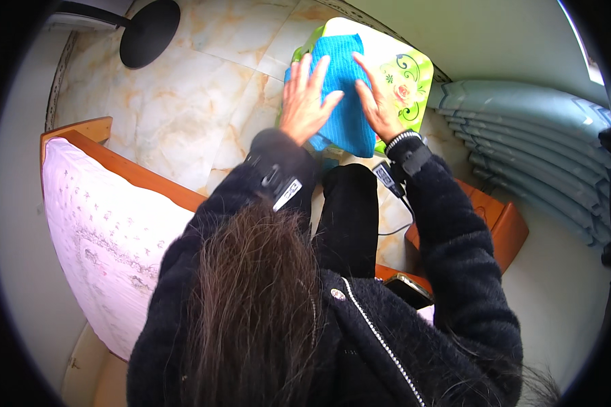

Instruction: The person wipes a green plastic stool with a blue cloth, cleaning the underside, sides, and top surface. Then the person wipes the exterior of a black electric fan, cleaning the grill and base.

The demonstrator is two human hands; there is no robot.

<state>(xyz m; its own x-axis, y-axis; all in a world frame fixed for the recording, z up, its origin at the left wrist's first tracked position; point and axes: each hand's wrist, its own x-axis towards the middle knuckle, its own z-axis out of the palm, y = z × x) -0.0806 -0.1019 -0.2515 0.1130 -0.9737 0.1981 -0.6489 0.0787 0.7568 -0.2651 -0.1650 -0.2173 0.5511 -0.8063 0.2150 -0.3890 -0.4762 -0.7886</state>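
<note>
A blue ribbed cloth (345, 112) lies over the left part of a small green and white table (414, 68) with a flower pattern. One end of the cloth hangs past the table's near edge. My left hand (305, 102) rests flat on the cloth's left side, thumb spread toward the middle. On its right side my right hand (379, 105) touches the cloth's edge with fingers stretched and apart. Neither hand grips anything. Both wrists wear dark straps over black fuzzy sleeves.
To the left stands a bed (115, 230) with a pink floral cover and wooden frame. A round black base (149, 34) sits on the marble-look floor (183, 95). Blue curtains (523, 122) hang at the right, above a wooden piece (502, 224). A cable (409, 217) dangles below my right wrist.
</note>
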